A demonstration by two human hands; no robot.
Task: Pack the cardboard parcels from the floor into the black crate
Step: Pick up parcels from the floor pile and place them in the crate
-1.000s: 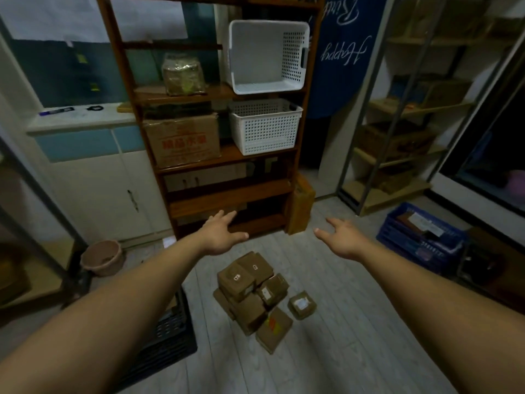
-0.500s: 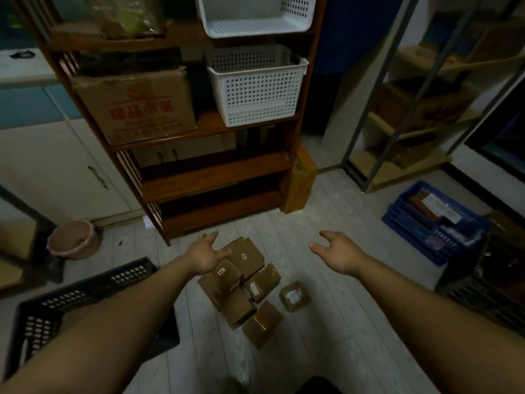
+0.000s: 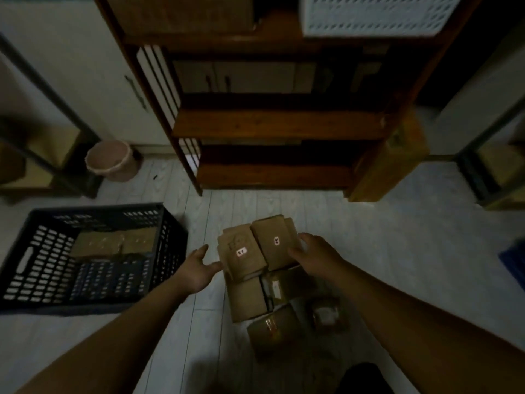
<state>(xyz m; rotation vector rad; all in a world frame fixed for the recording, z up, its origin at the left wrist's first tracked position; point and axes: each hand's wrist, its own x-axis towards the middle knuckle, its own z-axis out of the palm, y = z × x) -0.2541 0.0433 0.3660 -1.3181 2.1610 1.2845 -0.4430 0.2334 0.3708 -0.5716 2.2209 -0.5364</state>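
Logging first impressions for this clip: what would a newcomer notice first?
A pile of cardboard parcels sits mid-floor, before the wooden shelf. The left hand reaches open at its left side; the right hand grips a top parcel's right edge. Left of them, the black crate already holds parcels.

body: 2 forearms bare | left hand [image 3: 196, 270] bare | right hand [image 3: 318, 258] bare

Single head-worn wide-angle view, aimed steeply down and forward at the floor [image 3: 397, 251] from close above. Both forearms enter at the lower edge. The left hand [image 3: 196, 268] and right hand [image 3: 318, 257] flank the parcels [image 3: 255, 260] at centre, with the crate [image 3: 42, 265] at left and the shelf [image 3: 278, 123] across the top. The margins are curved and blurred.
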